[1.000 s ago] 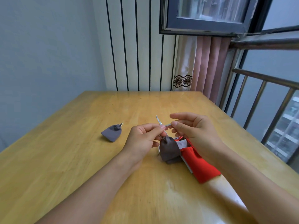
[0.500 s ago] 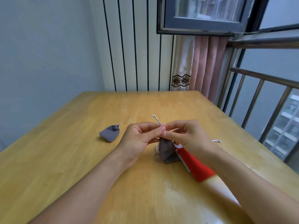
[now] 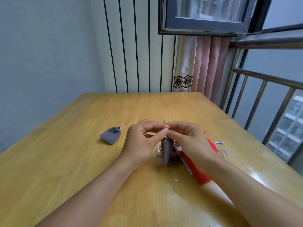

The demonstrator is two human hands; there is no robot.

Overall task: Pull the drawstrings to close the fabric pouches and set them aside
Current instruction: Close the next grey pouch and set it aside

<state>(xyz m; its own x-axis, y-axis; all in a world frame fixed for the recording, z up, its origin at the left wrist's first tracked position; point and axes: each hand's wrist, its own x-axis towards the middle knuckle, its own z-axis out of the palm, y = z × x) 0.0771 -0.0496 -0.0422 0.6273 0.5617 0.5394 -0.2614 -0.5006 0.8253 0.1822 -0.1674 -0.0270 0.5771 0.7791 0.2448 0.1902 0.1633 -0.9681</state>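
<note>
A small grey pouch (image 3: 166,151) hangs just above the wooden table (image 3: 68,161) between my hands, its neck gathered. My left hand (image 3: 141,141) and my right hand (image 3: 188,141) meet above it and both pinch its pale drawstring (image 3: 164,123), whose end sticks up between the fingertips. Under my right hand lies a red pouch (image 3: 199,173), with loose grey cords (image 3: 218,145) of other pouches beside it. A closed grey pouch (image 3: 111,135) lies apart on the table to the left.
A metal railing (image 3: 268,99) runs along the table's right edge. A striped wall panel and a pink curtain (image 3: 208,66) stand behind the far edge. A window frame (image 3: 205,15) hangs above.
My hands have drawn together over the grey pouch, and the drawstring end now stands upright between the fingertips. The pouch hangs narrower, turned edge-on.
</note>
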